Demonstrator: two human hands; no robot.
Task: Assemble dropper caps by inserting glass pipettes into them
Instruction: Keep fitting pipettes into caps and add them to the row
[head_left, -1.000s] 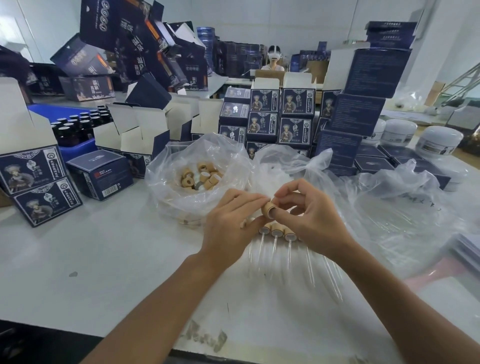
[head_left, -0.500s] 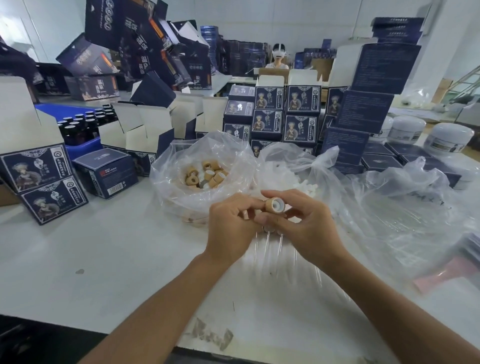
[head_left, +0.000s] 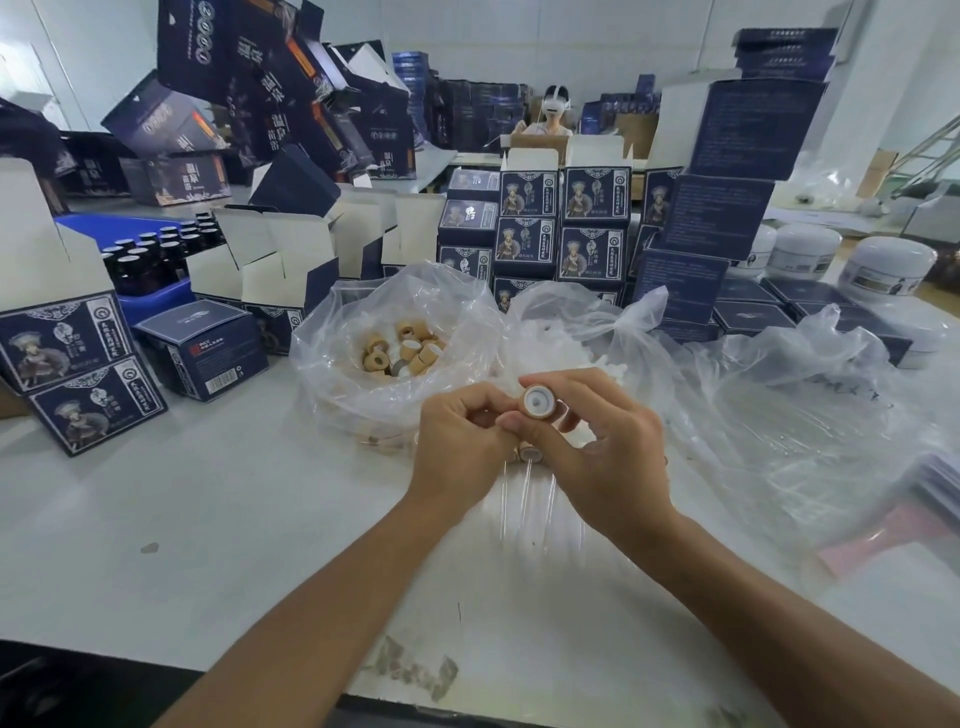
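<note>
My right hand (head_left: 597, 457) pinches a tan dropper cap (head_left: 536, 401) between thumb and fingers, its white inner opening turned toward me. My left hand (head_left: 457, 447) is curled just left of the cap, its fingertips at the cap's side; whether it holds anything is hidden. Below the hands, assembled caps (head_left: 530, 453) with glass pipettes (head_left: 524, 499) lie in a row on the table. A clear bag of loose tan caps (head_left: 402, 348) stands behind the hands. A second clear bag with white rubber bulbs (head_left: 561, 348) sits to its right.
Dark blue printed boxes (head_left: 566, 223) are stacked at the back and left. Open cartons (head_left: 280, 260), a blue tray of dark bottles (head_left: 150, 249) and white jars (head_left: 883, 270) ring the white table (head_left: 208, 519). Loose plastic film (head_left: 805, 405) covers the right side. A person sits far behind.
My right hand has turned the cap so its white opening faces me. Both hands stayed together above the row of finished droppers.
</note>
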